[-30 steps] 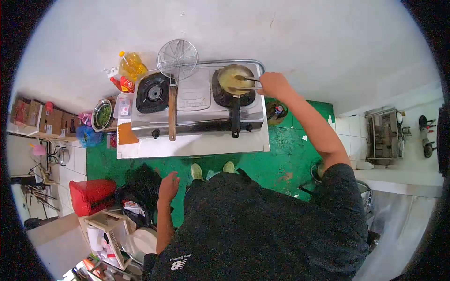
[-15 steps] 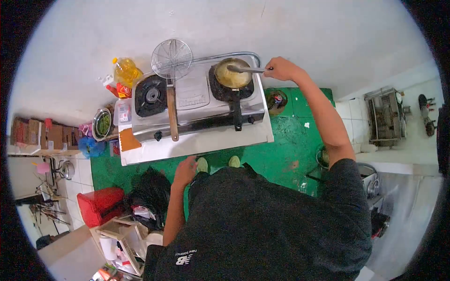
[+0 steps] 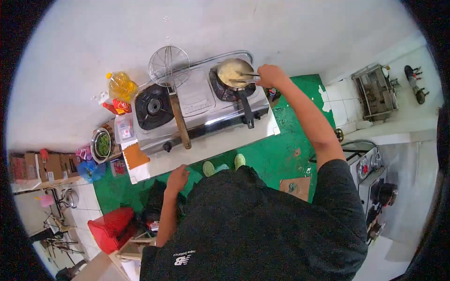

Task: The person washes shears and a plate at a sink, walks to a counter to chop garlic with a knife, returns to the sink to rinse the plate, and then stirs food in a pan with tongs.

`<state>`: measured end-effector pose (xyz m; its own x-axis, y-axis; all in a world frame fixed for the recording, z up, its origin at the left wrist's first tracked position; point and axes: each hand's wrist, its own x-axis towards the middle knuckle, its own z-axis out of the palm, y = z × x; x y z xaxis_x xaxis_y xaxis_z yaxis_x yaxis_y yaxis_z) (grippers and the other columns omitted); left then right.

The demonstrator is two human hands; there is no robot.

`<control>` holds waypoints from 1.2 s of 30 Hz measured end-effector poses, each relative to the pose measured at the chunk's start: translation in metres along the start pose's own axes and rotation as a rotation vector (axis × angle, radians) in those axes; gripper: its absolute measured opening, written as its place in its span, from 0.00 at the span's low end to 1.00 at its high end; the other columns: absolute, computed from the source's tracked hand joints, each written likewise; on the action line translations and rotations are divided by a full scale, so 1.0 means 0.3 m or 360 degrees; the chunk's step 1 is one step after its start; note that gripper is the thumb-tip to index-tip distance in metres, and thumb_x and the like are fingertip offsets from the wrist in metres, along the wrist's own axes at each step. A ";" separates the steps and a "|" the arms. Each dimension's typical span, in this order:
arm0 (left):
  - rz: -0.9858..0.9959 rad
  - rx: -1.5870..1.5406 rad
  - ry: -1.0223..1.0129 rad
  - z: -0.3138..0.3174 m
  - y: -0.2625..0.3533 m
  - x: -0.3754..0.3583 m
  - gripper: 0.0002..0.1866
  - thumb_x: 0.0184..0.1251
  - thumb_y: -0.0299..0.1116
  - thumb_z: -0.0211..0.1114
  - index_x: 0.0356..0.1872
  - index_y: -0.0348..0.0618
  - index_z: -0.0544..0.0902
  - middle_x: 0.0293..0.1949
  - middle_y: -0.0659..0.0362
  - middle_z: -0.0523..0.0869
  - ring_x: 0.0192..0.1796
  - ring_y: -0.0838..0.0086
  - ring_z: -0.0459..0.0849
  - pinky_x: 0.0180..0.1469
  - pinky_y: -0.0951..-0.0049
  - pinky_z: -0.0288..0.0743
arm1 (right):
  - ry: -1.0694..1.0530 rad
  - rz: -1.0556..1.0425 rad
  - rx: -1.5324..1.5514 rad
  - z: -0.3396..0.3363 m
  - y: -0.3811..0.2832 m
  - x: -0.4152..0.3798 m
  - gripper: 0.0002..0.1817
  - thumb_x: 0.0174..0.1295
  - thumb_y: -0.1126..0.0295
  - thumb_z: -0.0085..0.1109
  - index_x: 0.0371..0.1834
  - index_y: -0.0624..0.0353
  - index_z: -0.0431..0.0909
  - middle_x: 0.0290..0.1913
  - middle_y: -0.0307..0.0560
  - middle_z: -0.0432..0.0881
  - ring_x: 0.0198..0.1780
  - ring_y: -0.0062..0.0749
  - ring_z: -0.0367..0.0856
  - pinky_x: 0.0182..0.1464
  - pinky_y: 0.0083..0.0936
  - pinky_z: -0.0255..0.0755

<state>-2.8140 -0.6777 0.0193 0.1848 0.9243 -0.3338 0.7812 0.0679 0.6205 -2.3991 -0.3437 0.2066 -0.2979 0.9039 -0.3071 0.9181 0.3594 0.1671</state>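
Note:
My right hand (image 3: 270, 76) is closed around metal tongs (image 3: 249, 81), whose two arms stand apart and reach into a small frying pan (image 3: 246, 63). Pale yellow food (image 3: 228, 72) lies in the pan, touched by the tongs' tips. The pan sits on the right burner of a two-burner gas stove (image 3: 201, 124), its black handle pointing to the front. My left hand (image 3: 178, 178) hangs by the front edge of the white table (image 3: 211, 146), fingers loosely apart and holding nothing.
A wire skimmer (image 3: 169, 65) with a wooden handle lies across the stove beside the left burner (image 3: 153, 107). Left of it stand an oil bottle (image 3: 122, 85), a plastic container (image 3: 124, 129) and a bowl of green vegetables (image 3: 101, 144). A red bin (image 3: 111, 228) is on the floor.
The tongs have spread and now show two arms in the pan, with the pale food gathered near their tips. The view has turned slightly; my left hand stays low and free.

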 end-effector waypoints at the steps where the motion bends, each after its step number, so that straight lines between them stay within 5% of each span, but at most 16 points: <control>1: 0.0045 -0.0005 0.0025 -0.008 -0.033 -0.015 0.17 0.66 0.34 0.63 0.54 0.40 0.78 0.43 0.47 0.86 0.48 0.48 0.83 0.50 0.52 0.76 | 0.0085 -0.0031 0.0033 0.010 -0.009 -0.008 0.22 0.54 0.51 0.68 0.39 0.60 0.84 0.43 0.58 0.85 0.47 0.54 0.84 0.50 0.45 0.78; 8: -0.0060 0.0036 0.0008 -0.087 -0.134 -0.077 0.18 0.66 0.34 0.64 0.54 0.40 0.77 0.42 0.46 0.86 0.49 0.48 0.83 0.50 0.53 0.76 | -0.0110 -0.0027 0.0389 -0.080 0.012 -0.080 0.21 0.55 0.51 0.68 0.38 0.60 0.86 0.33 0.56 0.87 0.42 0.52 0.85 0.47 0.43 0.77; 17: -0.0069 0.0089 -0.0143 -0.078 -0.215 -0.064 0.20 0.66 0.37 0.65 0.55 0.40 0.77 0.42 0.46 0.86 0.49 0.48 0.83 0.51 0.53 0.77 | 0.0294 0.0150 0.0117 -0.144 0.046 -0.125 0.22 0.53 0.53 0.69 0.43 0.59 0.85 0.43 0.59 0.85 0.48 0.53 0.84 0.52 0.45 0.78; 27: -0.0148 0.0159 -0.0065 -0.029 -0.180 -0.076 0.21 0.66 0.40 0.65 0.56 0.41 0.77 0.46 0.46 0.86 0.52 0.50 0.83 0.53 0.52 0.76 | 0.0125 0.0026 0.0037 -0.023 -0.026 0.012 0.28 0.47 0.46 0.71 0.37 0.63 0.84 0.41 0.60 0.85 0.46 0.54 0.84 0.49 0.45 0.79; 36: -0.0225 0.0109 -0.0099 0.128 -0.096 -0.168 0.22 0.65 0.41 0.65 0.57 0.41 0.77 0.43 0.45 0.86 0.49 0.47 0.83 0.51 0.51 0.77 | 0.0073 -0.0170 0.0162 0.057 0.074 -0.059 0.20 0.54 0.53 0.67 0.35 0.61 0.84 0.39 0.59 0.86 0.42 0.55 0.85 0.47 0.47 0.79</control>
<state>-2.8228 -0.7407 -0.0088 0.1051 0.8822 -0.4591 0.8405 0.1679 0.5151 -2.3690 -0.3559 0.1998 -0.4049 0.8722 -0.2744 0.9016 0.4309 0.0394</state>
